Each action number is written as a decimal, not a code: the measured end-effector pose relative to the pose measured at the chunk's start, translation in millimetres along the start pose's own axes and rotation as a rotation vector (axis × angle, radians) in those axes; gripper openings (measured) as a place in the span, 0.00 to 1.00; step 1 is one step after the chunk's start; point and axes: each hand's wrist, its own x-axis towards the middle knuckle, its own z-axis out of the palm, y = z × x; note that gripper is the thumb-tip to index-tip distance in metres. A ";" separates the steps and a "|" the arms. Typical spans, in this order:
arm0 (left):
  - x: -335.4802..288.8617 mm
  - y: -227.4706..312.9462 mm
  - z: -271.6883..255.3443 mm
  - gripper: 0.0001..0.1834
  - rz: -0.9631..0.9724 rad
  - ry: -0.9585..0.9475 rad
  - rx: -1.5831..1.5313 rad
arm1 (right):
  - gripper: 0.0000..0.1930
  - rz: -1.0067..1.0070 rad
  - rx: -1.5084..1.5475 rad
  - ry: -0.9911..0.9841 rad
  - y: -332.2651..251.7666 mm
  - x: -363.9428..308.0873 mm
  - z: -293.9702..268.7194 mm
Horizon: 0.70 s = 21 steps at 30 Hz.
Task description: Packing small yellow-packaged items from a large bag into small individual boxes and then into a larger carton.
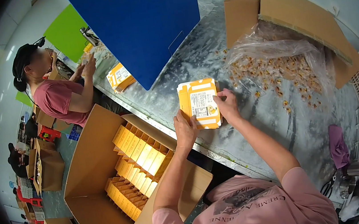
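Both of my hands are at a flat orange-and-white carton (204,102) with a printed white panel, in front of me at the table's near edge. My left hand (185,131) grips its lower left side, fingers curled over the edge. Along the right side, my right hand (228,105) has thumb and fingers closed at the carton's edge. Whether it is one carton or several stacked flat, I cannot tell. Lower left, a large open cardboard box (91,158) holds rows of upright filled orange cartons (137,150).
Small wrapped pieces (273,69) spill from a clear bag in a tipped cardboard box (294,6). A blue partition (141,22) stands ahead, beside more orange cartons (119,77). A co-worker (58,89) stands left. A purple cloth (338,144) and scissors (328,188) lie right.
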 end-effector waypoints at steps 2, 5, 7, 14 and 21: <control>0.8 -1.8 -2.5 0.29 0.042 0.067 0.017 | 0.08 -0.422 -0.268 0.216 -0.5 -6.0 -2.3; -7.9 8.9 -32.2 0.23 -0.139 0.208 -0.413 | 0.07 0.015 0.201 -0.335 -70.2 -34.9 -42.1; -18.0 33.7 -45.4 0.22 -0.156 0.212 -0.600 | 0.14 0.043 0.600 -0.388 -73.1 -55.5 -57.9; -94.4 111.1 -25.4 0.31 -0.090 0.176 -0.704 | 0.25 0.050 0.524 -0.419 -79.7 -106.2 -124.1; -126.1 150.8 -16.1 0.26 -0.032 -0.077 -0.660 | 0.34 0.048 0.538 -0.433 -31.2 -129.2 -176.5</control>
